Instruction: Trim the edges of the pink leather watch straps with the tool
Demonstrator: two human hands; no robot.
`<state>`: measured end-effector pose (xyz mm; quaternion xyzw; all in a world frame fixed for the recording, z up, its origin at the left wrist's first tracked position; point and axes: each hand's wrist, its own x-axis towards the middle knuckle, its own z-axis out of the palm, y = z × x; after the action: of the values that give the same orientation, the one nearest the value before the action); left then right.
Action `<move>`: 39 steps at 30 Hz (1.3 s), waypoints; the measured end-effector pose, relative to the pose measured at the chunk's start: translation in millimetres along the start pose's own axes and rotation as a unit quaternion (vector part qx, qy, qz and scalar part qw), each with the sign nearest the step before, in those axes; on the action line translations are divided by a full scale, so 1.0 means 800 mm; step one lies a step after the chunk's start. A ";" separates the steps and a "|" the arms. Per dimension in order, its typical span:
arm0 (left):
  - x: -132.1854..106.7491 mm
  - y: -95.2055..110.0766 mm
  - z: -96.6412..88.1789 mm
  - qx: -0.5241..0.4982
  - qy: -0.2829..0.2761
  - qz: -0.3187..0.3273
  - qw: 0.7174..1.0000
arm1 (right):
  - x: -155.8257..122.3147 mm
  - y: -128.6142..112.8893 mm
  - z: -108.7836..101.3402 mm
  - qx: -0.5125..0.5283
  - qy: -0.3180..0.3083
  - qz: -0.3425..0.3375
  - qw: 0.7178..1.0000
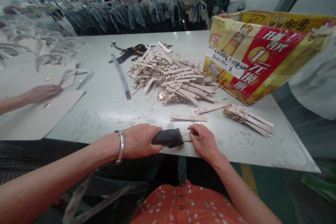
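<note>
My left hand (pixel 141 140) wears a silver bangle and is wrapped round a black, blocky tool (pixel 169 138) near the table's front edge; its exact kind does not show. Against the tool's right end lies a short beige strap (pixel 187 137), pinched by the fingertips of my right hand (pixel 204 141). The strap's other end is hidden at the tool. Just beyond my hands, a beige buckle strap (pixel 189 118) lies flat, and a second buckled strap (pixel 211 108) rests slantwise behind it. To the right, several straps form a neat stack (pixel 249 120).
A large heap of beige buckle straps (pixel 173 77) covers the table's middle. Behind its left side are dark straps (pixel 128 53) and a grey strip (pixel 121 77). An open yellow-and-red carton (pixel 241 56) stands at right. Another person's hand (pixel 43 93) rests on beige panels (pixel 23 119) at left.
</note>
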<state>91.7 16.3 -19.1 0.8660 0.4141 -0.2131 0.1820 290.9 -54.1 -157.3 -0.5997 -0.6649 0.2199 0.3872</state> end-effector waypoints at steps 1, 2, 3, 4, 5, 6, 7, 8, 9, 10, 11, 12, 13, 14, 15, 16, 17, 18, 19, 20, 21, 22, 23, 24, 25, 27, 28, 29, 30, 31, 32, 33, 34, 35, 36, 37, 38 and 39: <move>0.000 0.001 0.000 0.009 -0.001 0.001 1.000 | 0.000 0.000 0.000 -0.001 0.001 0.001 1.000; 0.000 0.003 -0.001 0.019 0.002 0.003 1.000 | 0.000 0.000 0.001 -0.001 0.003 0.002 1.000; 0.002 0.007 -0.001 0.028 0.006 0.007 1.000 | 0.000 0.001 0.001 -0.002 0.005 0.001 1.000; 0.004 0.012 -0.001 0.035 0.012 0.010 0.999 | 0.000 0.001 0.001 -0.003 0.006 0.000 1.000; 0.007 0.016 0.000 0.038 0.020 0.013 0.999 | 0.000 0.001 0.002 -0.005 0.008 -0.001 1.000; 0.010 0.019 0.001 0.038 0.027 0.014 0.999 | 0.000 0.001 0.002 -0.007 0.009 -0.003 1.000; 0.012 0.020 0.002 0.034 0.033 0.015 0.999 | 0.000 0.001 0.002 -0.009 0.009 -0.004 1.000; 0.013 0.019 0.004 0.023 0.034 0.016 0.999 | 0.000 0.001 0.002 -0.010 0.010 -0.004 1.000; 0.013 0.015 0.006 0.007 0.035 0.014 0.999 | 0.000 0.001 0.002 -0.011 0.010 -0.003 1.000; 0.012 0.009 0.008 -0.012 0.038 0.009 0.999 | 0.000 0.001 0.002 -0.011 0.011 -0.003 1.000; 0.009 0.002 0.010 -0.032 0.043 -0.001 0.999 | -0.001 0.001 0.002 -0.010 0.013 -0.002 1.000; 0.006 -0.005 0.011 -0.050 0.050 -0.014 0.997 | -0.001 0.002 0.002 -0.008 0.015 -0.003 1.000; 0.001 -0.013 0.012 -0.064 0.056 -0.028 0.996 | -0.001 0.002 0.002 -0.006 0.017 -0.003 1.000; -0.003 -0.019 0.013 -0.073 0.058 -0.039 0.995 | -0.001 0.002 0.003 -0.004 0.017 -0.004 1.000; -0.008 -0.023 0.013 -0.078 0.055 -0.043 0.995 | -0.001 0.002 0.003 -0.003 0.018 -0.004 1.000; -0.013 -0.026 0.013 -0.078 0.048 -0.041 0.995 | -0.001 0.002 0.003 -0.003 0.018 -0.003 1.000; -0.016 -0.025 0.013 -0.075 0.040 -0.034 0.996 | -0.001 0.002 0.003 -0.003 0.017 -0.001 1.000; -0.018 -0.023 0.014 -0.067 0.034 -0.028 0.997 | -0.001 0.001 0.003 -0.004 0.016 0.001 1.000; -0.018 -0.019 0.014 -0.057 0.030 -0.023 0.998 | -0.001 0.001 0.003 -0.004 0.015 0.002 1.000; -0.016 -0.014 0.015 -0.046 0.030 -0.019 0.998 | 0.000 0.001 0.003 -0.004 0.015 0.001 1.000; -0.012 -0.008 0.017 -0.034 0.034 -0.014 0.999 | 0.000 0.000 0.003 -0.003 0.014 0.000 1.000; -0.008 -0.003 0.018 -0.024 0.039 -0.009 0.999 | 0.000 0.000 0.002 -0.002 0.013 -0.003 1.000; -0.003 0.001 0.019 -0.017 0.046 -0.003 0.999 | 0.000 0.000 0.002 -0.003 0.011 -0.005 1.000; 0.002 0.005 0.020 -0.014 0.051 0.003 0.999 | 0.000 0.000 0.002 -0.004 0.010 -0.007 1.000; 0.006 0.006 0.021 -0.016 0.055 0.010 0.998 | 0.000 0.001 0.002 -0.005 0.010 -0.007 1.000; 0.010 0.005 0.022 -0.035 0.065 0.012 0.997 | -0.001 0.001 0.002 -0.006 0.013 -0.006 1.000; 0.009 0.002 0.022 -0.049 0.071 0.006 0.996 | -0.001 0.002 0.002 -0.004 0.016 -0.006 1.000; 0.006 -0.001 0.022 -0.065 0.078 -0.006 0.995 | -0.002 0.001 0.002 -0.001 0.017 -0.007 1.000; 0.002 -0.005 0.022 -0.079 0.084 -0.020 0.993 | -0.002 0.001 0.002 0.002 0.017 -0.008 1.000; -0.004 -0.009 0.022 -0.092 0.086 -0.033 0.992 | -0.002 0.000 0.002 0.005 0.015 -0.010 1.000; -0.010 -0.014 0.023 -0.102 0.082 -0.043 0.991 | -0.003 -0.001 0.002 0.006 0.012 -0.010 1.000; -0.016 -0.017 0.024 -0.108 0.073 -0.047 0.990 | -0.003 -0.002 0.001 0.005 0.008 -0.010 1.000; -0.022 -0.020 0.027 -0.111 0.062 -0.046 0.991 | -0.003 -0.003 0.001 0.002 0.005 -0.009 1.000; -0.026 -0.021 0.030 -0.113 0.054 -0.043 0.991 | -0.003 -0.005 0.000 -0.003 0.002 -0.010 1.000; -0.029 -0.022 0.034 -0.113 0.049 -0.041 0.992 | -0.004 -0.006 0.000 -0.011 -0.003 -0.012 1.000; -0.030 -0.021 0.038 -0.113 0.046 -0.040 0.992 | -0.004 -0.007 -0.001 -0.020 -0.009 -0.016 1.000; -0.030 -0.019 0.042 -0.113 0.046 -0.042 0.992 | -0.004 -0.009 -0.002 -0.029 -0.015 -0.023 0.999; -0.028 -0.016 0.046 -0.113 0.050 -0.043 0.991 | -0.004 -0.009 -0.002 -0.039 -0.022 -0.030 0.999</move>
<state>60.8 -8.4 -40.0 0.8309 0.4811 -0.1288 0.2482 287.5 -58.7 -151.2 -0.5886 -0.6993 0.1954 0.3554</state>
